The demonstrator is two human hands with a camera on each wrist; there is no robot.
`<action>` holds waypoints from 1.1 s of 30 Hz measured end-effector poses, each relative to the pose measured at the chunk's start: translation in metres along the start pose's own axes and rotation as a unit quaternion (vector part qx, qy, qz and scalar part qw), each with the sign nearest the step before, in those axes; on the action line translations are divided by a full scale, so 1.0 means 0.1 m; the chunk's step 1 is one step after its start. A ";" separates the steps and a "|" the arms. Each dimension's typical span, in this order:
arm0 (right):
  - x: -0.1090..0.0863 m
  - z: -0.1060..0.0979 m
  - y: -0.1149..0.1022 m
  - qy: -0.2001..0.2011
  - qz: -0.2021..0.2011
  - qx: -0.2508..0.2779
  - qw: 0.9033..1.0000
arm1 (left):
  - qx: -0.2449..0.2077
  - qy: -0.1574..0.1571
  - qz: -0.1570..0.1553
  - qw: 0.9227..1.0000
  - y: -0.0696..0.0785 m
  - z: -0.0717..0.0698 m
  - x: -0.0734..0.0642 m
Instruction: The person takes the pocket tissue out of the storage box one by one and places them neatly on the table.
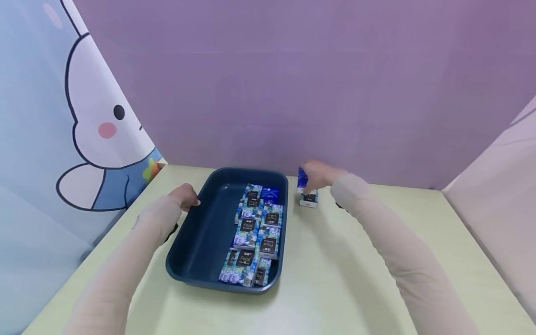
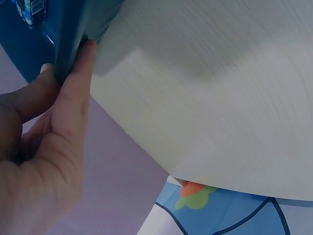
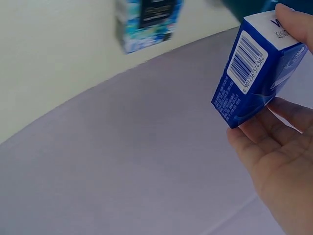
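My left hand (image 1: 184, 196) grips the left rim of a dark blue plastic tub (image 1: 201, 251), thumb inside and fingers outside in the left wrist view. In my right hand (image 1: 319, 175) is a blue tissue pack (image 3: 259, 68), pinched between thumb and fingers, its barcode side showing in the right wrist view. Just below it, a floral tissue pack (image 1: 308, 199) with a black label lies on the table, right of the tub. Inside the tub, several floral tissue packs (image 1: 245, 232) and a blue tissue pack (image 1: 270, 195) lie along the right side.
The pale table (image 1: 335, 279) meets a purple backdrop (image 1: 268, 83) right behind the tub. A light blue cloth with a cartoon figure (image 1: 104, 111) hangs at the left, and a pale cloth (image 1: 498, 200) at the right.
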State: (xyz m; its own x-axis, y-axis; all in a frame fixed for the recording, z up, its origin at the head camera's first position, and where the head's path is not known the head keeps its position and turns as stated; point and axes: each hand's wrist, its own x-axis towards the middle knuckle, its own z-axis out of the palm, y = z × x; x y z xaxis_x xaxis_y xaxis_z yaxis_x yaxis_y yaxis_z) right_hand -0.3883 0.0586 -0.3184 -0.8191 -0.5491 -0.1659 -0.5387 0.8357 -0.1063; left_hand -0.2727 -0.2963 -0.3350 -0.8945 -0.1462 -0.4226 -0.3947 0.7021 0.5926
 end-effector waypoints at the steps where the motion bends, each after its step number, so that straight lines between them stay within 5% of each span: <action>1: -0.01 0.01 0.03 -0.001 0.001 -0.001 1.000 | -0.003 0.000 -0.003 1.000 0.02 0.00 -0.05; 7: -0.07 0.12 0.18 -0.010 0.016 0.011 1.000 | -0.040 0.011 -0.018 0.999 0.03 0.02 -0.25; 13: -0.13 0.22 0.29 -0.017 0.035 0.017 0.999 | -0.041 0.000 -0.029 0.999 -0.01 0.06 -0.22; 18: -0.12 0.27 0.31 -0.013 0.033 0.013 0.999 | -0.016 0.005 0.000 1.000 -0.06 0.02 -0.15; 24: -0.07 0.42 0.35 -0.021 0.032 0.019 0.999 | -0.047 0.014 -0.036 0.998 -0.14 -0.02 -0.24; 28: -0.05 0.50 0.42 -0.014 0.033 0.038 0.999 | -0.033 0.014 -0.005 0.999 -0.14 -0.02 -0.24; 33: -0.03 0.57 0.50 -0.022 0.038 0.040 0.998 | -0.036 0.005 -0.022 0.999 -0.14 -0.03 -0.21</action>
State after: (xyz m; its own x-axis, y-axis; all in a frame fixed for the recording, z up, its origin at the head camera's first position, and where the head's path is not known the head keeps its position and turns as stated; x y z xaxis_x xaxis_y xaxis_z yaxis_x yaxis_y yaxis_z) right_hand -0.4011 0.1019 -0.3790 -0.8469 -0.4844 -0.2193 -0.4561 0.8738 -0.1688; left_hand -0.2493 -0.3049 -0.3325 -0.8782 -0.1820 -0.4424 -0.4466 0.6435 0.6217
